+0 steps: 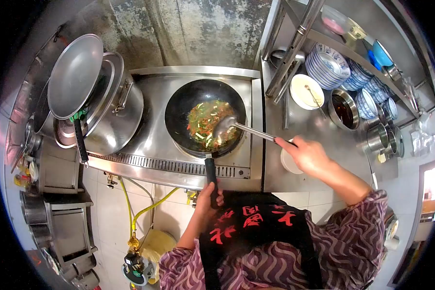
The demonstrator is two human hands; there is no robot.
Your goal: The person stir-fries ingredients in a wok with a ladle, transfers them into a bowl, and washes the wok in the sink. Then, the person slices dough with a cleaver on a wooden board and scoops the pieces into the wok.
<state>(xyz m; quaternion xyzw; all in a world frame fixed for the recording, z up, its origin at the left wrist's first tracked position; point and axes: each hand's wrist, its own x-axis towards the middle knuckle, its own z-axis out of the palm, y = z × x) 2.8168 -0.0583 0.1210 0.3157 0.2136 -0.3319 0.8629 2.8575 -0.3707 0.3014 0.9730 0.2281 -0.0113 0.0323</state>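
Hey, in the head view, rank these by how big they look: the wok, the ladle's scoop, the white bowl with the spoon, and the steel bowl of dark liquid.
1. Wok, clearly the largest.
2. White bowl and steel bowl, too alike to rank.
3. Ladle's scoop, the smallest.

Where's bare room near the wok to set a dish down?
Bare steel shows on the stove between the big pot and the wok, and on the counter between the right hand and the bowl of dark liquid. It's crowded at the counter's back, with stacked bowls and a white bowl.
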